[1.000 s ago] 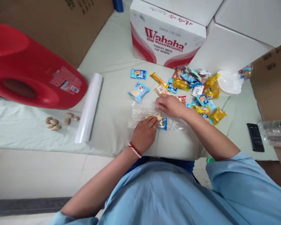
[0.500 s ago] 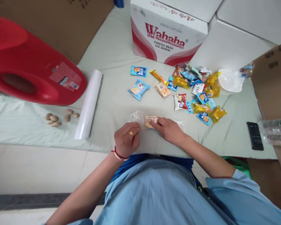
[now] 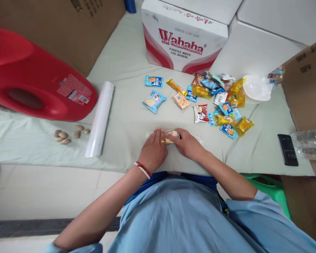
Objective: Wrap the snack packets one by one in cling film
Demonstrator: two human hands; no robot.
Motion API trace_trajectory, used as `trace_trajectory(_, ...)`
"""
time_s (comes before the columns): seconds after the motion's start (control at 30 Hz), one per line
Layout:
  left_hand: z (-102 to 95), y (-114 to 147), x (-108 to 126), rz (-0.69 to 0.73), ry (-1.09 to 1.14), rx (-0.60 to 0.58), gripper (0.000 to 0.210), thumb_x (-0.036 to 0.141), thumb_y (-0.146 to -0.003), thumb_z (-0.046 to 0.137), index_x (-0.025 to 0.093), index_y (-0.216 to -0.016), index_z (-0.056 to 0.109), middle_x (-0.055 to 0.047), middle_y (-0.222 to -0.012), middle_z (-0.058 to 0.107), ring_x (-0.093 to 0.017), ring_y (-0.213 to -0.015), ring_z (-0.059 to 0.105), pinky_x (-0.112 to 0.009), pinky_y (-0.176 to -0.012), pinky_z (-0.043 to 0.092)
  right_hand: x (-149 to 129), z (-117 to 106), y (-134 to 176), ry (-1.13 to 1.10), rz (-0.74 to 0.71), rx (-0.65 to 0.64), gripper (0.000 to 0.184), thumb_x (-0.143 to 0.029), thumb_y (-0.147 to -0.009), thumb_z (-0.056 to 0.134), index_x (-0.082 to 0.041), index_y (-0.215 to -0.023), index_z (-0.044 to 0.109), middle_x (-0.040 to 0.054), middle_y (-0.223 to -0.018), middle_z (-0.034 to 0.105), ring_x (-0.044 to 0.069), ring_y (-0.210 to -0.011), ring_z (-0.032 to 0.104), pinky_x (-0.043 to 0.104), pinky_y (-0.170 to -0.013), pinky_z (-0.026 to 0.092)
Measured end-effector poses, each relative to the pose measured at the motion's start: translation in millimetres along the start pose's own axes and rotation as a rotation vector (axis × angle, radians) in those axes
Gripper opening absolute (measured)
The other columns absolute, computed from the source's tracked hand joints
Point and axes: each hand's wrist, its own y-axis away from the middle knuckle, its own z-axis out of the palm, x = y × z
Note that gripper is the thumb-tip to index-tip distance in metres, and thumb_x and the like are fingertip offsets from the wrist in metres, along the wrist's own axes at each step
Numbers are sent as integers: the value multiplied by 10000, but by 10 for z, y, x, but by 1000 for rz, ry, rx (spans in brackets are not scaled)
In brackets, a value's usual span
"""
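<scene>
A yellow packaged snack lies near the table's front edge, on a sheet of clear plastic film whose ends show at both sides. Flat over the film at the snack's left end is my left hand, fingers stretched out and the fingertips close to the packet. My right hand grips the snack's right end between thumb and fingers. Beyond the hands lie a blue snack packet, a clear-wrapped cracker and a red-and-white packet.
A white roll lies left, near several brown stones and a large red jug. Several snack packets and a white bowl sit right. A Wahaha carton stands behind; a black phone is far right.
My left hand has gone from a curled pinch by the bunched film to lying flat over it beside the snack. The film there is now flattened. My right hand stays on the snack.
</scene>
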Motion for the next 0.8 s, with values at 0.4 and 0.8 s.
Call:
trace_trajectory(0.4,-133,-249,189,-313,209,399,466,147,-919,486,192,-1348,663,-142,-983,628,-313,-1004,578,-475,-904,512,-238,97,83,-295,147,455,492,-227,-1016,501,-296,-1502,532,119,-1320,500,216,-1105,591,393,-981,546)
trace_trajectory(0.8,-377,-234,279,-511,1688,-122,373,447,-749,854,142,-917,719,-71,-877,736,-188,-771,676,-281,-691,536,-347,54,153,-496,216,228,316,-382,-1031,492,-229,-1254,655,71,-1122,657,234,-1008,600,397,-935,538)
